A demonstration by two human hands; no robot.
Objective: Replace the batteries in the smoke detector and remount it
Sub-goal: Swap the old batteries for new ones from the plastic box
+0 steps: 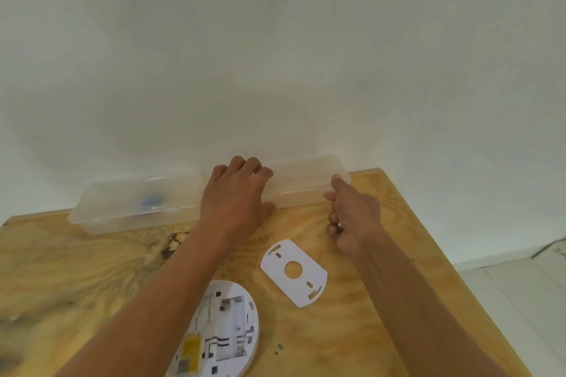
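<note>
A person's left hand (237, 193) rests palm-down, fingers spread, across the near rim of a clear plastic box (128, 208) at the far edge of a wooden table (76, 269). The right hand (352, 214) reaches beside the box's right end, index finger extended, its other fingers curled around something small that cannot be made out. Nearer, the smoke detector (226, 327) lies face-down, battery bay open, with its white mounting plate (294, 272) just to the right. Something blue sits inside the box.
</note>
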